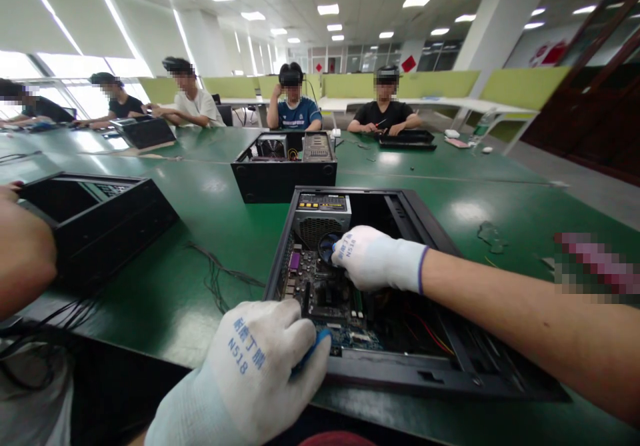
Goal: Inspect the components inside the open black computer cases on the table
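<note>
An open black computer case [390, 366] lies on its side in front of me, its motherboard [325, 296] and power supply [324, 216] exposed. My right hand [367, 257], in a white work glove, reaches over the board. Its fingers are bent around the right side of the CPU cooler fan [327, 249]; the fingertips are partly hidden. My left hand [265, 359], gloved likewise, is curled at the case's near left corner. Its thumb lies by the near rim, and the blue palm coating shows between thumb and fingers. Red and yellow wires [430, 333] run inside the case's right part.
Another open computer case [285, 179] stands beyond mine on the green table [200, 193]. To the left is a black case [115, 233] with another person's arm [25, 259] beside it. Loose black cables [215, 276] lie between. Several people sit across the table.
</note>
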Motion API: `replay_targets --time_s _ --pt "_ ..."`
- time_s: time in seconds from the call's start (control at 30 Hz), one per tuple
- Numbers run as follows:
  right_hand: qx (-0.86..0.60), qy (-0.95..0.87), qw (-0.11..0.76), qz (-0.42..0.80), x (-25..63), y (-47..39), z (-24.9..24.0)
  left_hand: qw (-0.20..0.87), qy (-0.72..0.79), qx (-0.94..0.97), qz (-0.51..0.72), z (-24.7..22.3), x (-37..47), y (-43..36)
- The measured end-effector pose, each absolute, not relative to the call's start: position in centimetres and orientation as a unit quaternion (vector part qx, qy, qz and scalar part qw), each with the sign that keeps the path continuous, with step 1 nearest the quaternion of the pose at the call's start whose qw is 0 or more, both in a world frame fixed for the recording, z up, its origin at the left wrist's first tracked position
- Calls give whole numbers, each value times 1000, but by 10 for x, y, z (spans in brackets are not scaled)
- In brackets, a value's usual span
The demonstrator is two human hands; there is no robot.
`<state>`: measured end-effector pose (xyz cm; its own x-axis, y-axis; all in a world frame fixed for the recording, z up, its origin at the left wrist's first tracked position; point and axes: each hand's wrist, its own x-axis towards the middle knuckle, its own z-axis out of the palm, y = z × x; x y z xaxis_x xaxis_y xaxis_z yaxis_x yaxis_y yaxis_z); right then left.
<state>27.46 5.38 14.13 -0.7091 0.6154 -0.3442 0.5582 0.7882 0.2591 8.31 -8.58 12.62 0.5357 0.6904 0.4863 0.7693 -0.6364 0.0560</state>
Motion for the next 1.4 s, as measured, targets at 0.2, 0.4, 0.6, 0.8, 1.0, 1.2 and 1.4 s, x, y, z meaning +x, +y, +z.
replay_targets --time_s 0.2,0.4,0.6,0.8,1.0,1.2,1.4 --pt "381 888 247 77 293 50 159 79 -419 -872 -239 124 83 -85" --pt "422 867 250 91 307 71 146 83 -420 -870 -246 124 83 -85" --pt "444 849 279 71 305 81 139 86 -419 -868 -251 125 84 -86" --pt "444 859 242 78 311 75 152 80 -426 -869 -240 125 84 -85" --pt "427 903 24 26 353 61 171 9 -460 -865 -202 137 86 -83" --pt "443 877 -168 -84 389 44 163 31 -399 -907 -132 153 90 -53" --pt "453 855 -231 -105 395 42 152 -28 -450 -892 44 149 135 14"
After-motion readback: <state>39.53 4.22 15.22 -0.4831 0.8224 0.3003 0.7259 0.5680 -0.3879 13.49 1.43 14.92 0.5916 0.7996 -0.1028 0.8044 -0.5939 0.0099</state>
